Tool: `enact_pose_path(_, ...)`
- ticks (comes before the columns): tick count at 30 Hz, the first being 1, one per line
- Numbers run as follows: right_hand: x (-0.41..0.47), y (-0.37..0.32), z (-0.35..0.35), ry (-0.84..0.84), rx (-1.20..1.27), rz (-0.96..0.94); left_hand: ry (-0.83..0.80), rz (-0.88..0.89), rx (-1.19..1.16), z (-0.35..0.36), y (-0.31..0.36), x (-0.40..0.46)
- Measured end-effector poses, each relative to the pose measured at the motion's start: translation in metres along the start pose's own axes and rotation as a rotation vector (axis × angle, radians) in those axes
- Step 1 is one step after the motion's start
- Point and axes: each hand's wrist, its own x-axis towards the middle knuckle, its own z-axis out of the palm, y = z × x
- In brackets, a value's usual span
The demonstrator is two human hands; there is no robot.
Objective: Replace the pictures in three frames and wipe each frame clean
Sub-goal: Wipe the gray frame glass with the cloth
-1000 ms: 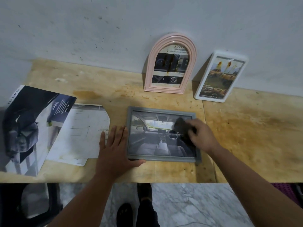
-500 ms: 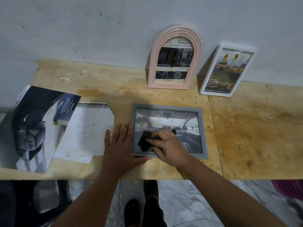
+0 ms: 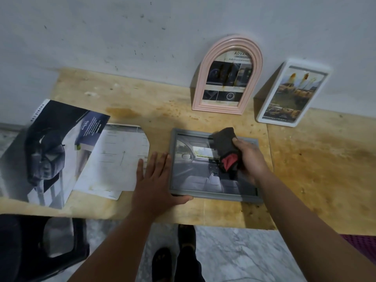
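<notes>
Rt hand (image 3: 249, 159) grip on cloth (image 3: 224, 145), atop grey frame (image 3: 211, 195) w/ car pic.

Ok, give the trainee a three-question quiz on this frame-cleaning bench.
1. True or false: the grey frame stands upright against the wall.
2. Which hand holds the dark cloth? A) left B) right C) neither
3. Fill in: the arched frame leaning on the wall is ____ in colour.

Key:
1. False; it lies flat on the table.
2. B; the right hand has its grip on the cloth, while the left hand steadies the frame's edge.
3. Pink.
</notes>
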Motion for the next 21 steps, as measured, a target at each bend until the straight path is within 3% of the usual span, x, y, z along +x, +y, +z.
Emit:
enact_pose_path(3, 0.015, 0.014, 0.005, 0.145, -0.527, -0.433, 0.006, 0.003, -0.010, 0.001, -0.001, 0.000)
enact_pose_path(5, 0.024, 0.034, 0.013, 0.137, -0.984, -0.660, 0.002, 0.005, -0.008, 0.001, -0.001, 0.001)
enact_pose_path(7, 0.033, 0.062, 0.027, 0.112, -1.245, -0.819, 0.008, 0.004, -0.005, 0.003, -0.001, 0.001)
enact_pose_path(11, 0.023, 0.088, 0.064, 0.026, -1.246, -1.035, 0.010, 0.003, 0.018, 0.006, -0.002, 0.001)
enact_pose_path(18, -0.015, 0.106, 0.053, -0.242, -1.194, -1.086, 0.000, 0.011, 0.010, 0.009, -0.003, 0.002)
enact_pose_path(21, -0.028, 0.102, 0.053, -0.348, -1.211, -1.023, -0.012, 0.003, 0.028, 0.011, -0.004, 0.002)
